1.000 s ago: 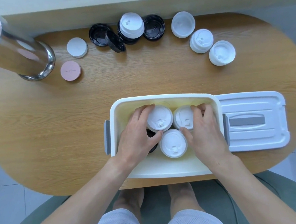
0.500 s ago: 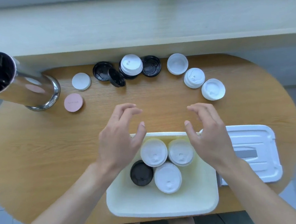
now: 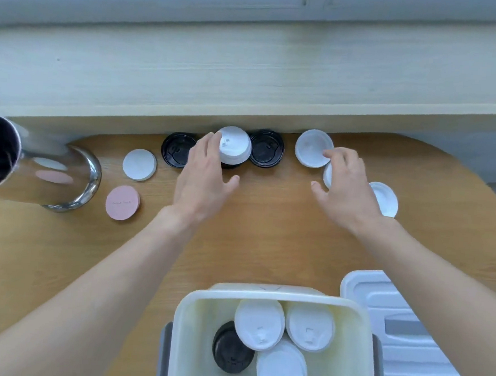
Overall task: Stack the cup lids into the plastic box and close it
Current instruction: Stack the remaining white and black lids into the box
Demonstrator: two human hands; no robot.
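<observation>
Left hand point(image 3: 203, 176) open — touching white lid point(image 3: 234, 145).

i see a table point(image 3: 267, 224) of matt wood grain. the canister point(image 3: 36, 170) is polished metal, mirror-glossy. the box point(image 3: 201, 331) is smooth cream plastic with a slight sheen. the box lid point(image 3: 399, 351) is white plastic, ridged. black lids point(image 3: 265, 152) look glossy plastic, white lids point(image 3: 260, 323) matt. the pink disc point(image 3: 122, 202) is matt.
</observation>
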